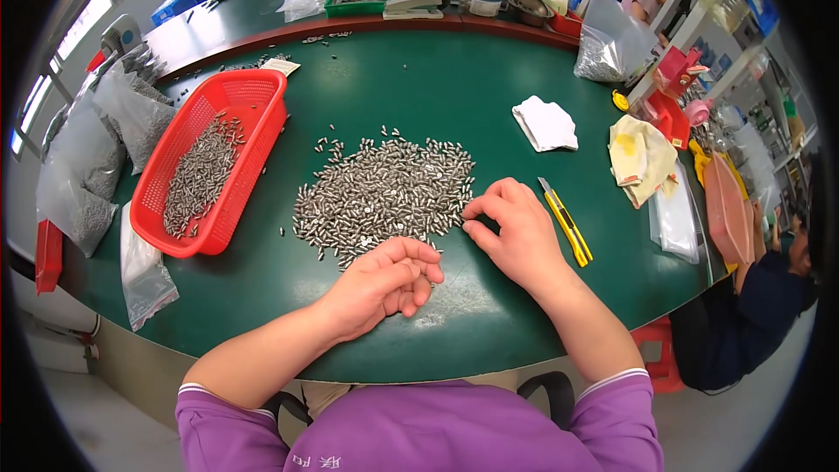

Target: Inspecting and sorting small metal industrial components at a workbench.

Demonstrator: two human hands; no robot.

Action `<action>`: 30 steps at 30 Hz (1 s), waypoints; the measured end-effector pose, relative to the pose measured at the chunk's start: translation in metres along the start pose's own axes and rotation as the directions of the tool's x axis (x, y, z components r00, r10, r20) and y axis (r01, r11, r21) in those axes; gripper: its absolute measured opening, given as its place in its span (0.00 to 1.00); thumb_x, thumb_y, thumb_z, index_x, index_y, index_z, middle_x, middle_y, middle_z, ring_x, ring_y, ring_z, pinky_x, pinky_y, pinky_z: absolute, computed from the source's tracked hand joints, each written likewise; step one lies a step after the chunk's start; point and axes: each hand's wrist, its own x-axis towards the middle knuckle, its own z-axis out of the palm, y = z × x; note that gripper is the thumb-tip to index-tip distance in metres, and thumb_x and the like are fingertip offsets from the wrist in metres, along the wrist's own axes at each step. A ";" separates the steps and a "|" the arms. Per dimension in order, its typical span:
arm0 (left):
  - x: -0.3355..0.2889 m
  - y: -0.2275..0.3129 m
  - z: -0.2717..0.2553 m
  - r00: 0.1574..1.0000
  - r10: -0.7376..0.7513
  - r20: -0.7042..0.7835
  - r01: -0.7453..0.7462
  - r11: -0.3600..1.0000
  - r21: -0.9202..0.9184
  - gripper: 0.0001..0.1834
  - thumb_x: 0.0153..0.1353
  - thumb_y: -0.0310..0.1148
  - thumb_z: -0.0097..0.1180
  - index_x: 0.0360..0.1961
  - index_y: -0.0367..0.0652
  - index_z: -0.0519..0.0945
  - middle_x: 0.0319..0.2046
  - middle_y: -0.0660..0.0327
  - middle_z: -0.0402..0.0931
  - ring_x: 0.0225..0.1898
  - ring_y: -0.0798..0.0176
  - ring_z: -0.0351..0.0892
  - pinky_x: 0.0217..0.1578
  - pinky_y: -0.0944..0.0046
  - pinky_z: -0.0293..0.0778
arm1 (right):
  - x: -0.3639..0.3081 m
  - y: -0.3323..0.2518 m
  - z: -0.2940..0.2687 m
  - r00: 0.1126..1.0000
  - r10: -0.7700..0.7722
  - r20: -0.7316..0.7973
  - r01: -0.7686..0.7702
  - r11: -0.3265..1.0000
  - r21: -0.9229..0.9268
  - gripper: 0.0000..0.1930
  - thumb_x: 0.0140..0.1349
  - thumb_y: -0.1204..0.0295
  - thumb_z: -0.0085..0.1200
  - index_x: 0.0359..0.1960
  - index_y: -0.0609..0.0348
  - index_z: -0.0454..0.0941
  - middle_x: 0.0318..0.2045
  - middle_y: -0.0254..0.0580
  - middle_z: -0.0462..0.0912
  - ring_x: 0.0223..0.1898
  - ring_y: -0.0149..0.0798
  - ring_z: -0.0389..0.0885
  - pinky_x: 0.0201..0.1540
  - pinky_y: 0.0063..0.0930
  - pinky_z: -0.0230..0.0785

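A wide pile of small silvery metal pins (384,192) with pointed ends lies in the middle of the green table. At its front edge hovers my left hand (384,284), its fingers loosely curled and apart, with nothing seen in them. My right hand (516,232) rests at the right edge of the pile. Its thumb and forefinger come together beside the outermost pins, and what lies between their tips is too small to make out. Left of the pile, a red plastic basket (253,135) holds more of the same pins. A yellow utility knife (568,225) lies right of my right hand.
Bags of metal parts (135,114) crowd the left edge, above an empty clear bag (149,271). To the right are a folded white cloth (545,124), a stained cloth (642,157) and another filled bag (607,39). A green tray (358,2) stands behind. A co-worker (743,323) sits at right.
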 end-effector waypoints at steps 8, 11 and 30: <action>-0.002 -0.001 -0.005 1.000 -0.016 0.016 0.016 1.000 -0.012 0.10 0.62 0.29 0.43 0.44 0.39 0.68 0.36 0.61 0.71 0.29 0.72 0.70 0.29 0.73 0.68 | -0.002 0.000 0.003 0.990 0.060 0.130 -0.059 0.998 -0.008 0.05 0.47 0.74 0.58 0.26 0.56 0.75 0.28 0.38 0.71 0.36 0.44 0.72 0.38 0.35 0.66; -0.001 -0.001 -0.002 1.000 -0.029 0.004 0.029 0.999 0.012 0.10 0.63 0.30 0.43 0.44 0.40 0.68 0.36 0.61 0.71 0.28 0.73 0.70 0.29 0.73 0.69 | -0.001 -0.008 0.002 0.993 -0.050 0.109 0.035 0.991 0.132 0.05 0.49 0.75 0.57 0.28 0.57 0.74 0.30 0.40 0.73 0.36 0.43 0.73 0.38 0.34 0.66; -0.001 0.001 -0.002 0.994 0.061 -0.087 -0.067 0.996 -0.059 0.09 0.62 0.26 0.41 0.43 0.40 0.68 0.32 0.61 0.72 0.26 0.71 0.70 0.25 0.72 0.67 | -0.004 -0.010 0.010 0.962 -0.209 0.177 0.195 0.976 0.093 0.07 0.46 0.73 0.58 0.29 0.51 0.76 0.28 0.34 0.71 0.34 0.40 0.71 0.36 0.32 0.65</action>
